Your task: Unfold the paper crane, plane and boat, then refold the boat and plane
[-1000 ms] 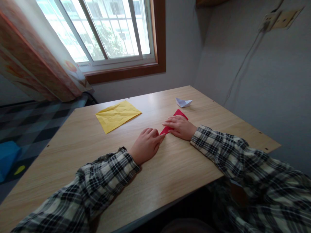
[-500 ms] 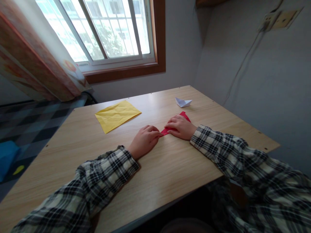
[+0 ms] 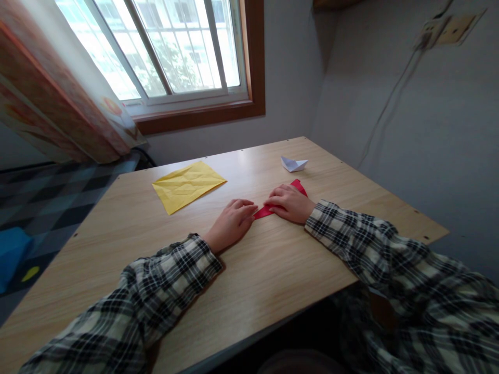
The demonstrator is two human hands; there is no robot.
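A folded red paper lies flat on the wooden table, mostly hidden under my right hand. That hand rests palm down on it, and only the paper's near tip and far corner show. My left hand lies beside it, fingers curled, its fingertips touching the paper's near tip. Both arms wear plaid sleeves.
A creased yellow paper sheet lies flat at the table's far left. A small white paper boat stands beyond my right hand. A window, a curtain and grey walls close the far side; the table's edge runs near my body.
The red paper has shifted slightly to the right under my right hand. My left hand has drawn back a little and curled its fingers at the paper's tip.
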